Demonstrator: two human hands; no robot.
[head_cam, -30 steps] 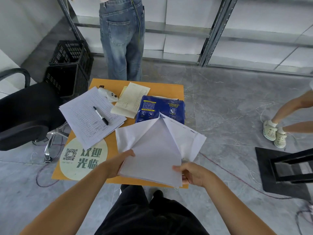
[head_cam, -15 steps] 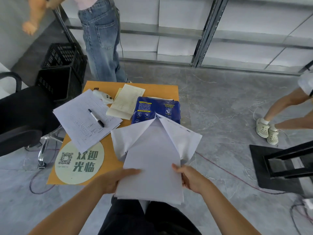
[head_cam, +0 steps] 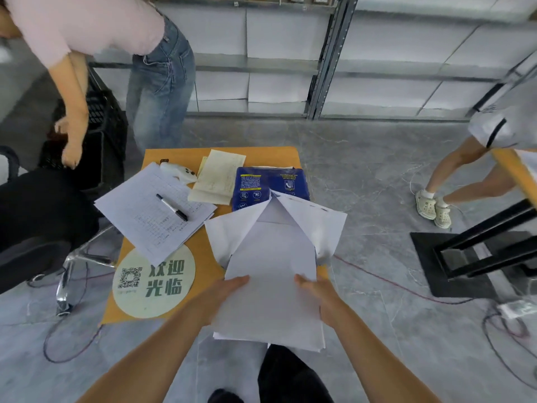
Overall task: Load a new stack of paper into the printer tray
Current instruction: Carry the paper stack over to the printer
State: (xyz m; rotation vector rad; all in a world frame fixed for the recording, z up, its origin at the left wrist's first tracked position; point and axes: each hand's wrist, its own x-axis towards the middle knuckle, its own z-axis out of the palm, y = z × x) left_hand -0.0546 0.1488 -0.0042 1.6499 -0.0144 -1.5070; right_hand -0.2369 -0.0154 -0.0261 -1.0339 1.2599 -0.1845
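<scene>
Now the paper stack (head_cam: 271,289) sits between both hands — left hand (head_cam: 225,298) and right hand (head_cam: 321,298) gripping its sides.

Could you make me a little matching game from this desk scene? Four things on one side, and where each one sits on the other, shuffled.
Things:
1. black pen
2. stack of paper
3. blue package
4. round sticker

Places:
A. near-left corner of the table
B. held between both hands
C. lying on the gridded sheet
D. far side of the table, behind the white wrapper

Pairs: 1-C, 2-B, 3-D, 4-A
</scene>
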